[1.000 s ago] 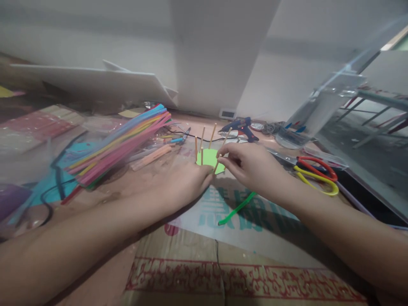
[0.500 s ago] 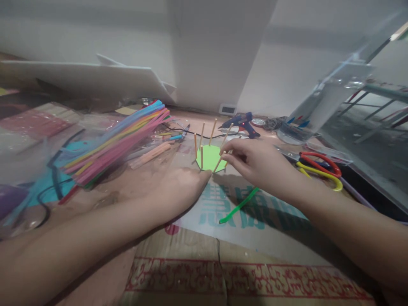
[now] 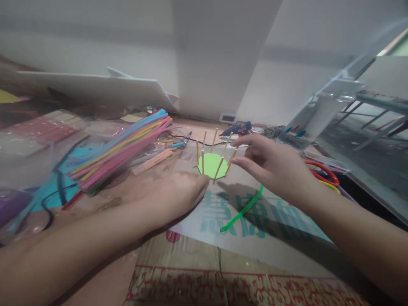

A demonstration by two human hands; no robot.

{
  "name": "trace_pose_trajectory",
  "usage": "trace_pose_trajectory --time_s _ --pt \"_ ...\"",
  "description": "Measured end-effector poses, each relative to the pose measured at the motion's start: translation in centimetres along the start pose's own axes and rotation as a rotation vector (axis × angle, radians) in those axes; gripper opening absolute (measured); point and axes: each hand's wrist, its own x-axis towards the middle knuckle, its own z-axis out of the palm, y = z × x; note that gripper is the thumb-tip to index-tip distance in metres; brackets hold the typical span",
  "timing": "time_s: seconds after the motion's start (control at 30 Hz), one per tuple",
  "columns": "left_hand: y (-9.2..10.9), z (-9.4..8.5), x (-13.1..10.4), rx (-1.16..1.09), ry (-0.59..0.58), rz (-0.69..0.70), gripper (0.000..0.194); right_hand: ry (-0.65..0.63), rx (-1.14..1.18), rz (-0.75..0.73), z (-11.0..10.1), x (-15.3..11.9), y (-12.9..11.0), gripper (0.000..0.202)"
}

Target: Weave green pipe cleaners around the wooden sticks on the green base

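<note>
A glue gun [image 3: 236, 129] lies behind wooden sticks [image 3: 203, 162], where the right hand [image 3: 267, 160], parted, grips nothing, and of the left hand [image 3: 180, 191] I cannot tell the grip.

Dim lt | R hand [image 3: 263, 159] shadow on sheet [image 3: 208, 233] | L edge blurry | corners stretched

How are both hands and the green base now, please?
Left hand beside green base, grip hidden. Right hand open near sticks. Seven sticks ring the base. Green strip apart, seemingly not blocking.
</note>
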Motion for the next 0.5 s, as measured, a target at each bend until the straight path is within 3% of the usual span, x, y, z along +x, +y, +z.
trace_pose_trajectory --time_s 0.13,0.23,0.27,0.37,0.5 --pt "-2.6 -1.3 0.8 -0.019 0.134 -0.143 0.027 -0.015 0.008 0.049 -0.1 -1.0 1.9 0.022" --pt "-4.6 -0.7 1.8 -0.206 0.189 -0.216 0.034 -0.122 0.053 0.149 1.5 -1.9 3.6 0.019" --pt "-5.1 -0.2 2.1 -0.291 0.236 -0.202 0.044 -0.160 0.077 0.191 2.1 -2.1 4.1 0.023" --pt "-5.6 1.4 2.7 -0.468 0.211 -0.158 0.068 -0.221 0.154 0.233 3.7 -2.2 4.9 0.054" --pt "-5.3 2.4 2.9 -0.603 0.167 -0.003 0.052 -0.266 0.229 0.178 4.7 -1.4 5.3 0.061"
